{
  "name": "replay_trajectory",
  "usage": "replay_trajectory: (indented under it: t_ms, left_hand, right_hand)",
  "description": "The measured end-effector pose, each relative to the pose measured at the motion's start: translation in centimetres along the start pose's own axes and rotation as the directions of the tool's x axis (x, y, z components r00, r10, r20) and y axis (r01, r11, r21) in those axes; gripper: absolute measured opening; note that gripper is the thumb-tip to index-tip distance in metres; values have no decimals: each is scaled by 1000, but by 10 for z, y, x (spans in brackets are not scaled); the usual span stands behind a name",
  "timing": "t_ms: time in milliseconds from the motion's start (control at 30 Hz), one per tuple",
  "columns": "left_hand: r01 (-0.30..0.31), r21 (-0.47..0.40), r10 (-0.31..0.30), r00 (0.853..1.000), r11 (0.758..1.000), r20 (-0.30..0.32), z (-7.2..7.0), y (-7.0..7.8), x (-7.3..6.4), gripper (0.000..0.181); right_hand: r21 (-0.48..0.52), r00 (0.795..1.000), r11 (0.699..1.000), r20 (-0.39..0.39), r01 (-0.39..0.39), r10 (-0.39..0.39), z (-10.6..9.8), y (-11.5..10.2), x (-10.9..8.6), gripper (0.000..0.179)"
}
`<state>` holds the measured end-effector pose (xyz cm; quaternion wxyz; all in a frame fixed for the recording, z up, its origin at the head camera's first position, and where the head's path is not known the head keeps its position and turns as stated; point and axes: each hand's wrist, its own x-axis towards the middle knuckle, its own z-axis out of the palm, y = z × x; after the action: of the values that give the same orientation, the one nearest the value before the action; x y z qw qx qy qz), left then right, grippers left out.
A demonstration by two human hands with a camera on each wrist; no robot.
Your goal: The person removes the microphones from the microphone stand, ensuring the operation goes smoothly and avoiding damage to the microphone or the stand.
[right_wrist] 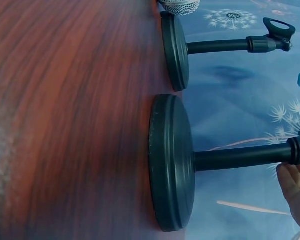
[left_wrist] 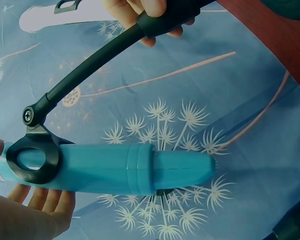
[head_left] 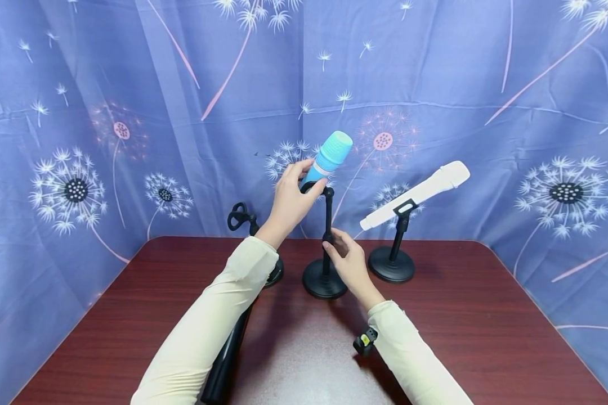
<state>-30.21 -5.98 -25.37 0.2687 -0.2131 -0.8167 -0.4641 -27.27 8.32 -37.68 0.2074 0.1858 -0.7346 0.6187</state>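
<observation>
A light-blue microphone [head_left: 334, 151] sits tilted in the clip [left_wrist: 52, 162] of the middle black stand [head_left: 329, 209], its textured head pointing up and to the right in the head view. My left hand [head_left: 290, 194] grips the microphone around the clip, thumb on one side and fingers on the other. Lower down, my right hand [head_left: 352, 261] holds the stand's pole at its collar [right_wrist: 299, 150] between thumb and fingers. The stand's round base [right_wrist: 172, 165] rests on the table. In the left wrist view the microphone's tail end runs out beyond the clip.
To the right, a white microphone [head_left: 418, 192] lies slanted in another black stand [head_left: 392, 264]. A third stand, its clip [head_left: 239, 216] holding nothing, is partly behind my left arm. A black microphone [head_left: 228, 357] lies on the dark red table [head_left: 486, 320]. A patterned blue curtain [head_left: 436, 67] hangs behind.
</observation>
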Motion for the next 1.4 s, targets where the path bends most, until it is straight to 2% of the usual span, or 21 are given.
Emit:
replay_trajectory:
  t_ms: [267,333,733,1033,1300,1400]
  left_hand:
    - [-9,40,9,1000,999,-3,3,1,2,49]
    - [-8,42,9,1000,999,-11,3,1,2,48]
    - [50,30,-50,999,998,-10,-4,6,-1,46]
    - [118,97,-108,989,988,-96,-16,10,-6,44]
    - [96,81,-84,987,992,-138,-27,16,-11,40]
    - [84,67,-73,985,994,-156,-30,16,-13,38]
  right_hand:
    - [-30,999,999,-37,19,-20,3,37,7,36]
    - [-46,999,999,-44,26,-28,4,39,9,36]
    - [-65,997,997,-65,43,-47,9,35,9,34]
    - [-57,995,995,-46,87,-89,19,24,8,34]
    - [-50,993,992,-14,117,-118,29,14,8,31]
    - [-63,995,993,-4,99,-100,31,12,6,32]
